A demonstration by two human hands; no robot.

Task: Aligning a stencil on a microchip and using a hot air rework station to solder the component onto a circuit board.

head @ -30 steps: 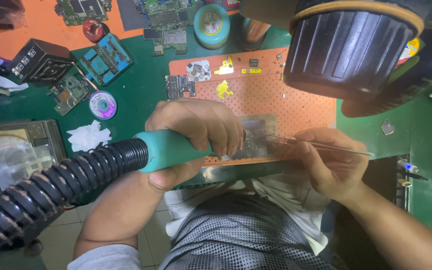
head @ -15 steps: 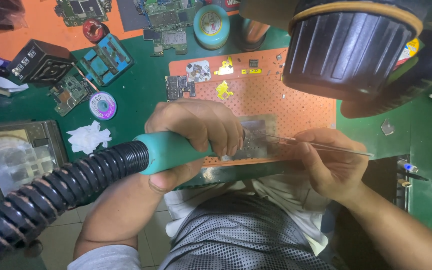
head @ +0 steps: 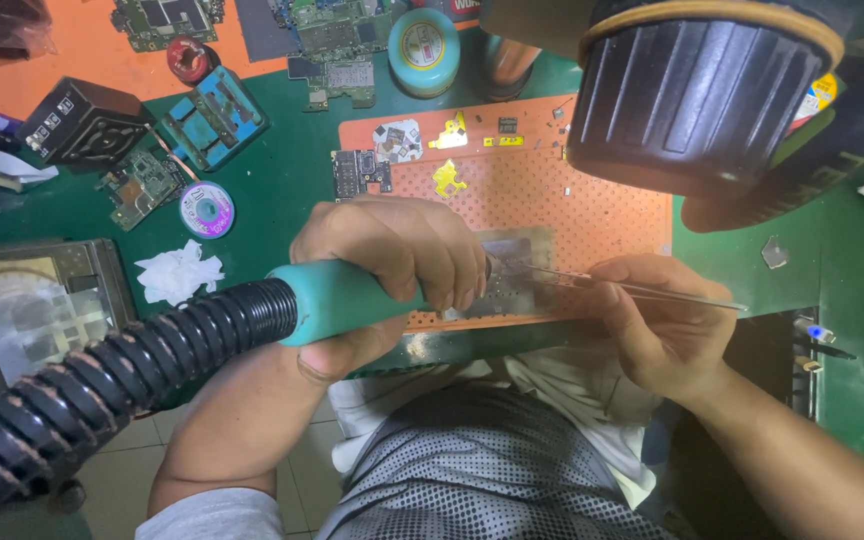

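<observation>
My left hand (head: 392,262) grips the teal handle of a hot-air tool (head: 342,300), whose black ribbed hose (head: 112,380) runs off to the lower left. Its nozzle end is hidden behind my fingers, over a small circuit board (head: 517,262) on the orange perforated mat (head: 572,210). My right hand (head: 667,325) holds thin metal tweezers (head: 642,290), their tips pointing left onto the board right beside my left fingers.
A black microscope head (head: 702,90) hangs over the mat's right part. Loose circuit boards (head: 332,50), a teal round tin (head: 424,45), a solder wick spool (head: 205,210), a blue holder (head: 214,115), crumpled tissue (head: 177,270) and a black box (head: 82,120) lie on the green table.
</observation>
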